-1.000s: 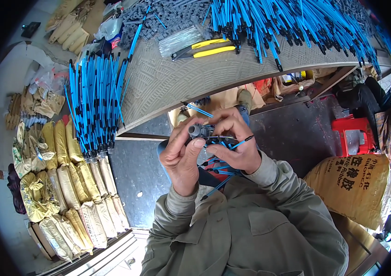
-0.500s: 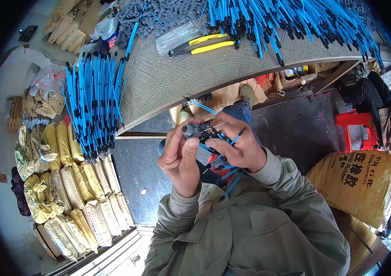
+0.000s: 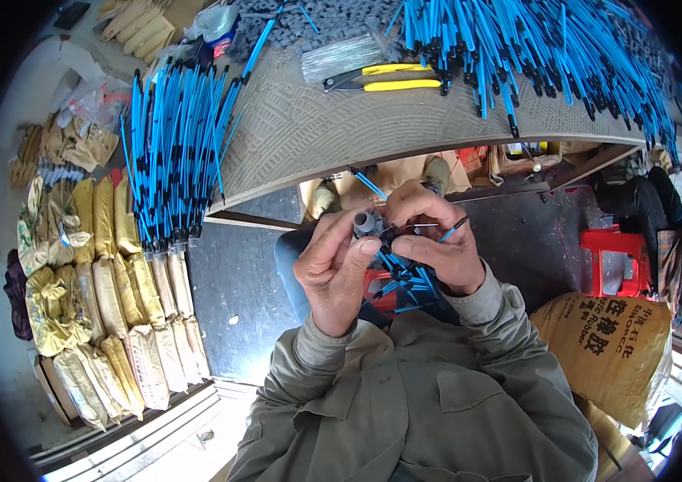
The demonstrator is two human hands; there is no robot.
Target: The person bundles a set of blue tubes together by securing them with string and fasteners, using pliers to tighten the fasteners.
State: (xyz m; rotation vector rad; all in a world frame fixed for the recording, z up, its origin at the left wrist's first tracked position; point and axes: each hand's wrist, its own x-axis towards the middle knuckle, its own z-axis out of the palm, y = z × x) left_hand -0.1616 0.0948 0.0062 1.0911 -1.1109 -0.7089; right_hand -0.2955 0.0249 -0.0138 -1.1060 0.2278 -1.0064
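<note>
1. We see the left hand point(image 3: 331, 271) with its grip closed around a grey, hollow, cylindrical plastic fitting point(image 3: 366, 224), held over the lap, just short of the near edge of the grey, textured surface point(image 3: 289, 136).
2. The right hand point(image 3: 447, 251) curls its grip round a slender blue tube with a black tip point(image 3: 455, 228); what its thumb and forefinger pinch, we cannot tell.
3. On the surface, black-headed pliers with yellow handles point(image 3: 399, 85) lie back from the edge; the textured stretch to their left gives us room.
4. Dark floor point(image 3: 232, 297) opens between us and the stacked yellow and tan sacks point(image 3: 118, 296) at left.
</note>
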